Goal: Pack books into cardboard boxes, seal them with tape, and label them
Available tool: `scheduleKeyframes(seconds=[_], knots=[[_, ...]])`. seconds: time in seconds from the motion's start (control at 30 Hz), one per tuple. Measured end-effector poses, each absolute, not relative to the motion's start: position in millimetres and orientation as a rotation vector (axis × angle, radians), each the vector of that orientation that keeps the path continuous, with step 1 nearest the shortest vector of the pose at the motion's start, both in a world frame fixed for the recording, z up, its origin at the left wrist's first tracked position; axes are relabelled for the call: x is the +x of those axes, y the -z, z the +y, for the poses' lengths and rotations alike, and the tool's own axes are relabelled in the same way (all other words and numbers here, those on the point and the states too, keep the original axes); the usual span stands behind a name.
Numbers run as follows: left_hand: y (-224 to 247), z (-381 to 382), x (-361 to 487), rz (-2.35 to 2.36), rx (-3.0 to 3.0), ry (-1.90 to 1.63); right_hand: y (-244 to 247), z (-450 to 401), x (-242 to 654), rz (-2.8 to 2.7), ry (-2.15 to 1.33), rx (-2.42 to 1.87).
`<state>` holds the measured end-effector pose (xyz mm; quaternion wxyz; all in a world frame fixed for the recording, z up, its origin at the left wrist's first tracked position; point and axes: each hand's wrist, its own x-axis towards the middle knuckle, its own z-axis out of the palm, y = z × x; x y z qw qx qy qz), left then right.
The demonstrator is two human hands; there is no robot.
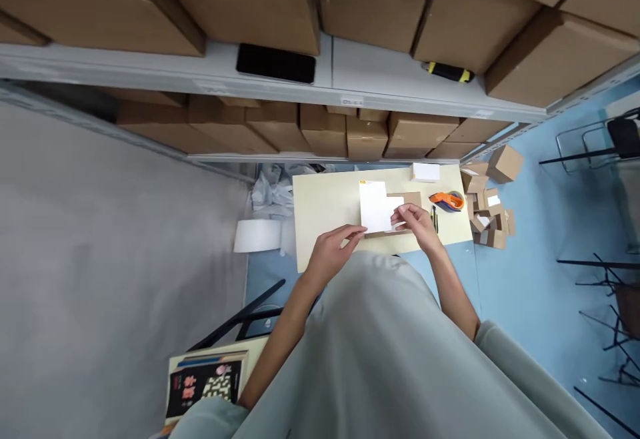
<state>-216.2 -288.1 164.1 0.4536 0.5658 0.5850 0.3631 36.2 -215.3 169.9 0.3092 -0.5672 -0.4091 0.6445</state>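
Note:
A white sheet (373, 207) with a small orange mark at its top left lies over or just above a flat brown cardboard piece (413, 197) on the table. A second white piece (394, 203) shows at its right side, partly covered; I cannot tell whether the two are joined. My left hand (336, 249) pinches the sheet's lower left corner between thumb and fingers. At the right, my right hand (419, 224) has its thumb and fingertips closed on the edge of the second white piece.
On the cream table (320, 205) are an orange tape dispenser (447, 201), a black and yellow cutter (434, 219) and a white stack (425, 172). Small cartons (493, 209) lie on the floor at right. Shelves of boxes (367, 137) overhang the back; a phone (276, 63) rests there.

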Motion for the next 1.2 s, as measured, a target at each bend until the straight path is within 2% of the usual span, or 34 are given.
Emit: scheduleKeyframes(seconds=[0.3,0.57,0.73,0.87,1.03,1.2], knots=[[-161.0,-259.8,-149.0,1.363,1.516,-0.758,-146.2,-230.2,92.6,-0.904,-1.661,-1.561],[-156.0,-258.6,-116.6,1.418,1.525,-0.663,-131.7,-226.7,112.0,-0.980,-1.717,-1.519],[-145.2,-263.0,-105.8,1.504,1.350,-0.684,-122.4,-224.4,114.6,-1.088,-1.602,-1.588],[-129.7,-263.7,-94.7,1.484,1.099,-0.767,-128.6,-225.6,118.9,-1.322,-1.445,-1.550],[-115.4,-263.9,-85.4,1.407,0.721,-0.806,-145.3,-233.2,124.1,-1.848,-1.283,-1.268],[-112.0,-267.4,-91.5,1.360,0.680,-0.890,-150.0,-245.3,123.5,-2.246,-1.047,-1.068]])
